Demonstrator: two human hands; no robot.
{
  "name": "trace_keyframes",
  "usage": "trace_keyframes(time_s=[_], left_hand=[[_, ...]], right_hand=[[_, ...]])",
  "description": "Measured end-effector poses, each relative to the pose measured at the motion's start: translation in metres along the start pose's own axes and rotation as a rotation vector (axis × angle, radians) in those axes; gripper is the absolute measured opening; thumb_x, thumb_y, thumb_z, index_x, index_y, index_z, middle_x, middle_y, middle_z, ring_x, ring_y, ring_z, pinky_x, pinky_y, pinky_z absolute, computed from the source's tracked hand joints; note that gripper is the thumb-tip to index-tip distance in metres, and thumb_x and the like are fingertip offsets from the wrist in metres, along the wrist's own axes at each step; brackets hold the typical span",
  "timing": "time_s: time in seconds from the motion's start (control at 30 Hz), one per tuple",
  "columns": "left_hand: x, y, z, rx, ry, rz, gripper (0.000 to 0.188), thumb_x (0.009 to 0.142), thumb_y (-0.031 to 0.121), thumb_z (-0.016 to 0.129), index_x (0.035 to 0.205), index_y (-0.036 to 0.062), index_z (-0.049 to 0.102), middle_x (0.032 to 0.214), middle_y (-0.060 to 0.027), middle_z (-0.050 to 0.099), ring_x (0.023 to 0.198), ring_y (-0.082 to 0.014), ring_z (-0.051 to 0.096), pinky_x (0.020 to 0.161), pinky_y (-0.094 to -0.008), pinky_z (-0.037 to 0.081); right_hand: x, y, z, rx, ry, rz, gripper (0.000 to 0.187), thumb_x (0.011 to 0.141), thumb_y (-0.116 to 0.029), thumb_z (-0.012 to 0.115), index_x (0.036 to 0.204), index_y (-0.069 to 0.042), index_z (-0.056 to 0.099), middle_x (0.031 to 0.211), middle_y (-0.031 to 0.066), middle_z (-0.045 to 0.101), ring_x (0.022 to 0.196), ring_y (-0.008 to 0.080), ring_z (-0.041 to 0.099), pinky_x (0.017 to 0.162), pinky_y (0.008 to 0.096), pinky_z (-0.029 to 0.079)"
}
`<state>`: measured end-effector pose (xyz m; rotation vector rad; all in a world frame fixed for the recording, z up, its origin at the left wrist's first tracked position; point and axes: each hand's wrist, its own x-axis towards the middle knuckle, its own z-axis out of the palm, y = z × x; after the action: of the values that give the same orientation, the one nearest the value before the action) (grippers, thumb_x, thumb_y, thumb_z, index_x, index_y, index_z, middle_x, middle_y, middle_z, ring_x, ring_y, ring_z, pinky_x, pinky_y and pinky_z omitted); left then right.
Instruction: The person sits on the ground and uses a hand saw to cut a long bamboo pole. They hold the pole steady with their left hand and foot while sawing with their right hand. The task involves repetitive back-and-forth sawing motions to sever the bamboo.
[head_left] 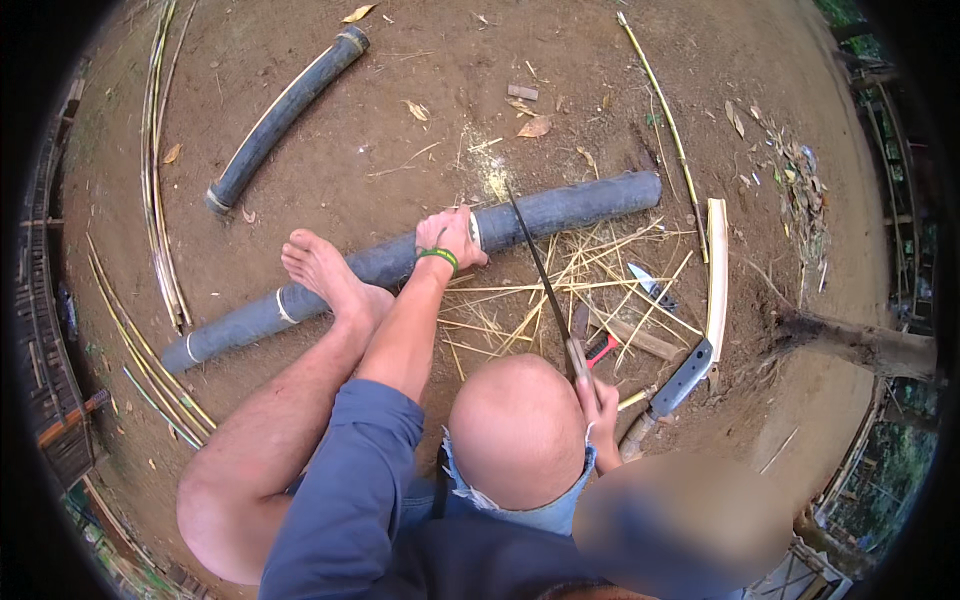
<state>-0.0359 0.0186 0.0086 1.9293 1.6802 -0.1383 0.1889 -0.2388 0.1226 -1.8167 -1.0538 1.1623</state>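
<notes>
A long dark bamboo pole (580, 205) lies slantwise across the ground in front of me. My left hand (450, 240), with a green band at the wrist, presses closed around it beside a pale ring at a joint. My bare left foot (330, 275) rests against the pole, left of that hand. In my right hand (600, 405), beside my bent knee, is the handle of a saw. Its long thin dark blade (540, 265) reaches away from me and crosses the pole right of my left hand. Pale sawdust (495, 178) lies on the soil by the blade's far end.
Thin split bamboo strips (560, 280) are scattered below the pole, with a small knife (650, 285) and a red-handled tool (600, 350) among them. A dark riveted piece (685, 380) lies at right. Another bamboo length (285, 120) is far left. A tree trunk (860, 345) stands right.
</notes>
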Motion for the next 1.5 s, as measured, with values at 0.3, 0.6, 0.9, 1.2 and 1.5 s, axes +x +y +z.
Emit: trace_keyframes(time_s=[0.3,0.6,0.9,1.2,1.5], left_hand=[[0.019,0.013,-0.011,-0.023,0.012,-0.018,0.072,0.052,0.044,0.091,0.112,0.0114,0.069,0.113,-0.0159,0.073,0.106,-0.0369,0.07,0.093,-0.0454,0.055],[0.0,0.001,0.013,-0.008,0.122,0.042,0.073,0.051,0.045,0.093,0.109,0.0103,0.066,0.104,-0.0159,0.073,0.101,-0.0364,0.07,0.087,-0.0472,0.056],[-0.001,0.008,0.001,-0.005,-0.021,0.026,0.077,0.053,0.047,0.092,0.115,0.0092,0.066,0.115,-0.0163,0.072,0.107,-0.0353,0.07,0.093,-0.0462,0.056],[0.009,0.007,-0.011,0.009,-0.114,-0.003,0.077,0.054,0.049,0.091,0.117,0.0109,0.067,0.113,-0.0158,0.073,0.102,-0.0369,0.071,0.088,-0.0462,0.057],[-0.018,0.011,0.009,0.045,0.198,0.062,0.086,0.056,0.04,0.093,0.131,0.0158,0.058,0.121,-0.0108,0.066,0.115,-0.0319,0.062,0.101,-0.0442,0.046]], right_hand=[[0.174,0.014,0.075,0.05,0.068,-0.11,0.049,0.102,-0.032,0.06,0.068,0.002,0.053,0.054,0.0051,0.042,0.054,0.0116,0.035,0.05,0.0386,0.028],[0.001,0.013,0.002,-0.119,0.05,-0.053,0.043,0.101,-0.025,0.059,0.067,0.0,0.058,0.053,0.0043,0.048,0.051,0.0113,0.047,0.05,0.0345,0.035],[0.153,0.023,0.073,-0.082,0.08,-0.093,0.046,0.1,-0.035,0.061,0.075,0.003,0.06,0.057,0.0117,0.049,0.057,0.0151,0.04,0.054,0.0384,0.035],[0.072,0.024,0.028,-0.046,0.023,-0.09,0.038,0.101,-0.025,0.058,0.075,0.003,0.063,0.055,0.0062,0.049,0.052,0.0119,0.044,0.05,0.037,0.034],[0.168,0.051,0.086,0.079,0.06,-0.19,0.05,0.102,-0.033,0.059,0.067,0.002,0.051,0.054,0.0069,0.04,0.054,0.0154,0.038,0.053,0.0408,0.031]])
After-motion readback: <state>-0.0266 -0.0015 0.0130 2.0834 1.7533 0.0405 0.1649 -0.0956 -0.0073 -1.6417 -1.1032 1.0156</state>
